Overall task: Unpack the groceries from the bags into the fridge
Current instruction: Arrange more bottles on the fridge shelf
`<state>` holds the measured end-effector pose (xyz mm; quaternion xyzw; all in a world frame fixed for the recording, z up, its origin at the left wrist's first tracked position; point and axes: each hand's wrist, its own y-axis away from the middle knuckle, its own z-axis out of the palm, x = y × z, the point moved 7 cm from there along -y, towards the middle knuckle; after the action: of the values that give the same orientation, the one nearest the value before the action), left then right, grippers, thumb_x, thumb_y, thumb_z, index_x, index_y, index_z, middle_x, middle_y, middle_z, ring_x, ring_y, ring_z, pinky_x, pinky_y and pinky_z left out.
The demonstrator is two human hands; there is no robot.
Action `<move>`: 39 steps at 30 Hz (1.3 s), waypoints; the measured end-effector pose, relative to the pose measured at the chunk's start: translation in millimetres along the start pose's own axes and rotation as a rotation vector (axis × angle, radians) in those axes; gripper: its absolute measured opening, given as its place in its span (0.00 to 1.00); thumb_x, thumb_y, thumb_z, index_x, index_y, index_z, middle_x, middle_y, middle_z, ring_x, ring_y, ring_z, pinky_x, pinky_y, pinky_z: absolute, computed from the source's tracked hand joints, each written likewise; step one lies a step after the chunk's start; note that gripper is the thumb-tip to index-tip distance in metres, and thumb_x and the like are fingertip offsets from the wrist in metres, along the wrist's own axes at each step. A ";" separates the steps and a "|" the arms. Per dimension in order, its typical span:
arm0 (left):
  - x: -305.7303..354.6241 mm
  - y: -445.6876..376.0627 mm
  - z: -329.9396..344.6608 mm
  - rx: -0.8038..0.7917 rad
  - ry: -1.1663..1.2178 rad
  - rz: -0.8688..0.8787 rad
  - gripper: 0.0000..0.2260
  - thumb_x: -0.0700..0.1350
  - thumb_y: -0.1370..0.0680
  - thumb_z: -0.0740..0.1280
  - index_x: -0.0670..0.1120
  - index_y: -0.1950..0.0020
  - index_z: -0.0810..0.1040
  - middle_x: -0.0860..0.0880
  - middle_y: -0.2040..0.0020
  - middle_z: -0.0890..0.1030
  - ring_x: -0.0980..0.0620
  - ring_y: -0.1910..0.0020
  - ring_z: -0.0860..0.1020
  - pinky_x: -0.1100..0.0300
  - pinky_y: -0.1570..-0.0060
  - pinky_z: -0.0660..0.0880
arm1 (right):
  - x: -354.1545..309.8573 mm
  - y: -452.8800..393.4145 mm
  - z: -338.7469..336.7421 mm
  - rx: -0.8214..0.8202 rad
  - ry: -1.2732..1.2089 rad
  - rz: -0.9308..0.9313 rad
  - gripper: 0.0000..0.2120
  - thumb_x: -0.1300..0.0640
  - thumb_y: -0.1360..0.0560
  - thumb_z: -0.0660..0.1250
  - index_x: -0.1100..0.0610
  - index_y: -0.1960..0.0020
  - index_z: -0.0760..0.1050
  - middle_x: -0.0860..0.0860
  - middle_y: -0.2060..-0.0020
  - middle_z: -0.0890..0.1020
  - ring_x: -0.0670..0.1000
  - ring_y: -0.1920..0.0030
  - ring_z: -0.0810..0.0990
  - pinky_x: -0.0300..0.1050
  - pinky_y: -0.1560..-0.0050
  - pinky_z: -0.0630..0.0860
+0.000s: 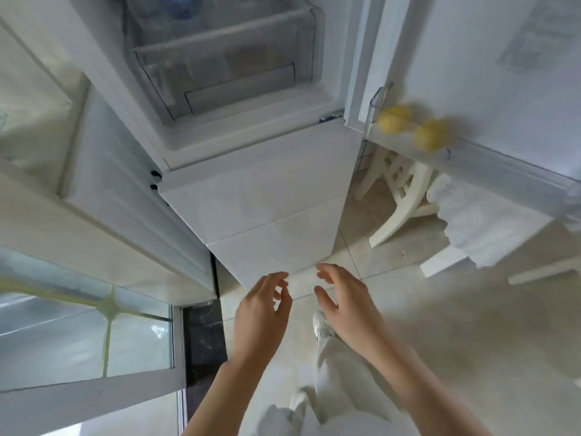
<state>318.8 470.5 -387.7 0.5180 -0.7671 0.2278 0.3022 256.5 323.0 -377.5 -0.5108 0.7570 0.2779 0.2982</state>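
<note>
The white fridge point(261, 196) stands straight ahead with its upper compartment open. A clear drawer point(220, 58) sits inside it. The open fridge door point(471, 58) swings out to the right, and two yellow lemons point(394, 119) lie in its lower shelf. My left hand point(262, 313) and my right hand point(345, 305) hang side by side in front of the fridge's lower part, fingers loosely curled, holding nothing. No grocery bag is in view.
A glass-fronted cabinet point(85, 338) and a white counter point(63, 215) stand to the left. A white chair point(399, 196) and a white cloth point(481, 221) are on the tiled floor at the right. My trouser leg and shoe point(322, 325) show below my hands.
</note>
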 end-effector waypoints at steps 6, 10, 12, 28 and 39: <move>14.0 70.2 32.4 -0.187 -0.045 0.073 0.11 0.42 0.23 0.67 0.52 0.42 0.79 0.60 0.52 0.81 0.62 0.61 0.78 0.61 0.58 0.79 | 33.0 76.7 -2.9 -0.017 0.029 0.091 0.20 0.53 0.21 0.62 0.53 0.30 0.66 0.46 0.37 0.75 0.45 0.37 0.74 0.36 0.40 0.70; 37.1 95.4 59.5 -0.277 -0.067 0.116 0.11 0.42 0.22 0.66 0.52 0.41 0.78 0.61 0.51 0.80 0.61 0.60 0.78 0.56 0.57 0.80 | 79.1 128.5 -23.4 0.050 0.039 0.191 0.19 0.53 0.21 0.62 0.53 0.31 0.68 0.46 0.39 0.77 0.46 0.39 0.75 0.37 0.42 0.71; 54.1 104.3 76.7 -0.321 -0.054 0.140 0.11 0.42 0.22 0.66 0.51 0.41 0.78 0.60 0.50 0.80 0.59 0.60 0.78 0.54 0.57 0.80 | 106.2 156.6 -38.0 0.101 0.013 0.256 0.18 0.53 0.22 0.63 0.51 0.32 0.68 0.45 0.40 0.77 0.46 0.40 0.76 0.40 0.42 0.72; 296.2 212.2 319.3 -0.647 0.018 0.331 0.08 0.44 0.22 0.65 0.53 0.44 0.78 0.59 0.58 0.82 0.59 0.59 0.80 0.52 0.53 0.79 | 324.3 355.1 -248.4 0.359 -0.077 0.597 0.16 0.57 0.21 0.63 0.53 0.34 0.69 0.46 0.44 0.76 0.44 0.43 0.74 0.34 0.47 0.64; 401.4 207.4 418.7 -0.719 0.043 0.365 0.08 0.44 0.23 0.65 0.52 0.46 0.79 0.56 0.60 0.83 0.57 0.60 0.81 0.52 0.54 0.79 | 410.2 362.2 -348.7 0.431 -0.088 0.618 0.17 0.55 0.22 0.64 0.53 0.34 0.70 0.45 0.45 0.77 0.45 0.43 0.75 0.37 0.44 0.69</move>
<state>-82.5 3.9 -413.1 0.2294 -0.8709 0.0057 0.4347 -265.2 -61.8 -404.3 -0.1717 0.9027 0.2110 0.3333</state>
